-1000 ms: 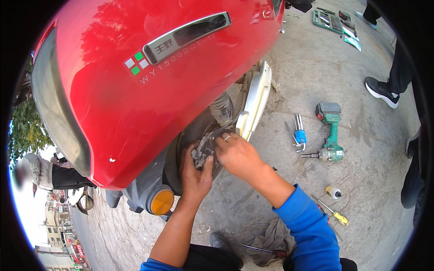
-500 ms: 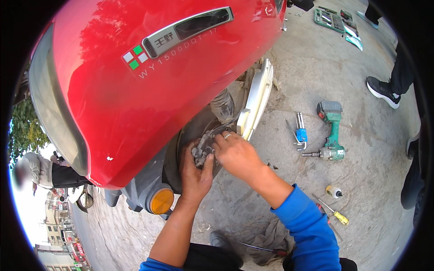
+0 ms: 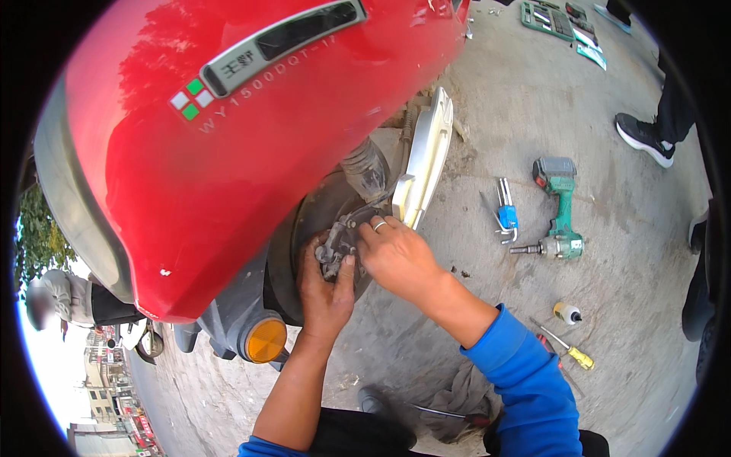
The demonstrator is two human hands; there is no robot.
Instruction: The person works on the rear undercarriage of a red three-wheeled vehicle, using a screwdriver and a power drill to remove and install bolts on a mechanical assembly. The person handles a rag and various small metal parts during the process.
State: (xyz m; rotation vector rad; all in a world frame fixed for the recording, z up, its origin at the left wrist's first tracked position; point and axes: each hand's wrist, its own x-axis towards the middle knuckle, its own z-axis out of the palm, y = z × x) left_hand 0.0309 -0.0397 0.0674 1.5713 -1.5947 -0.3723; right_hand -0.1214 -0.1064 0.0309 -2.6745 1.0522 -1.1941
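A dirty grey metal brake caliper (image 3: pixel 332 251) is at the dark wheel (image 3: pixel 283 266) of a red vehicle (image 3: pixel 251 152). My left hand (image 3: pixel 326 297) cups it from below and the left, its thumb along the near side. Curled in at the caliper's right side are the fingers of my right hand (image 3: pixel 400 255), a ring on one of them. Their tips are hidden, so what they pinch there cannot be made out. Just above both hands stands a ribbed, dusty rubber boot (image 3: pixel 365 169).
A pale trim piece (image 3: pixel 426 160) juts out beyond my right hand. On the concrete to the right lie blue-held hex keys (image 3: pixel 507 215), a green impact wrench (image 3: pixel 562 209), a small bottle (image 3: pixel 566 312) and a yellow-handled screwdriver (image 3: pixel 580 358). A bystander's shoe (image 3: pixel 643 139) is farther off.
The view has shifted a little, so the vehicle sits farther left and up. Both hands stay at the caliper, with the right fingers slightly shifted.
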